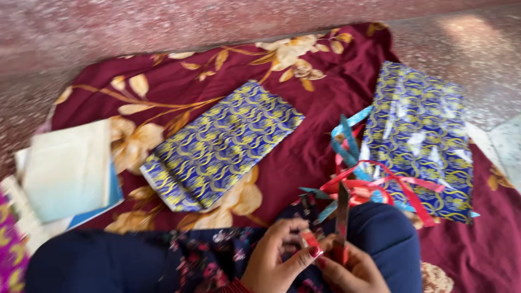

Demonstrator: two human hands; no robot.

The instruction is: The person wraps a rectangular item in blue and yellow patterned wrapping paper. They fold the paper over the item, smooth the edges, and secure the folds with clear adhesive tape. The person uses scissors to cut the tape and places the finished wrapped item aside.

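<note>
Scissors [342, 217] in hands over maroon floral cloth [320, 135], stone floor [108, 27].

We see a maroon cloth [325, 125] with golden flowers spread over a speckled floor [163, 27]. On it lies a wrapped box [220, 145] in blue-and-gold paper, tilted. To its right is a loose sheet [420, 135] of the same paper. At the left edge sits a stack of books [65, 171], pale covers up.
</note>
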